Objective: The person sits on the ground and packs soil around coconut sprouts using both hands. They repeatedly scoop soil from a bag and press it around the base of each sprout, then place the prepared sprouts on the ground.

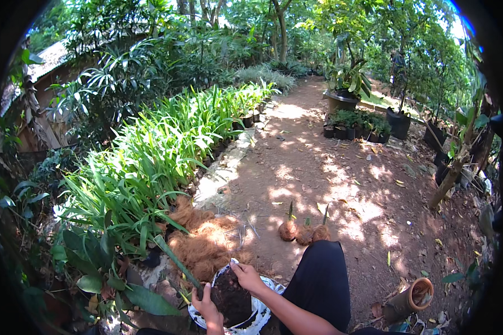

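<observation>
A white plastic sack [260, 320], its top rolled down, stands before me with dark soil [234, 295] inside. My left hand [208, 307] is at its left side, gripping the lower end of a thick green cylindrical leaf or stalk [177, 261] that slants up and away to the left. The thumb and fingers of my right hand [248, 278] pinch the far rim of the sack. Just beyond lies a loose heap of brown coconut fibre [205, 245]. Three fibre-wrapped balls, one of them a round ball [288, 231] with an upright green shoot, sit on the ground past my knee [318, 284].
Strap-leaved plants [151, 163] in black bags line the path's left side. A terracotta pot [415, 295] lies tipped at the lower right. Small potted plants [356, 125] and a large planter [339, 102] stand farther back. Broad leaves [151, 299] spread at the lower left.
</observation>
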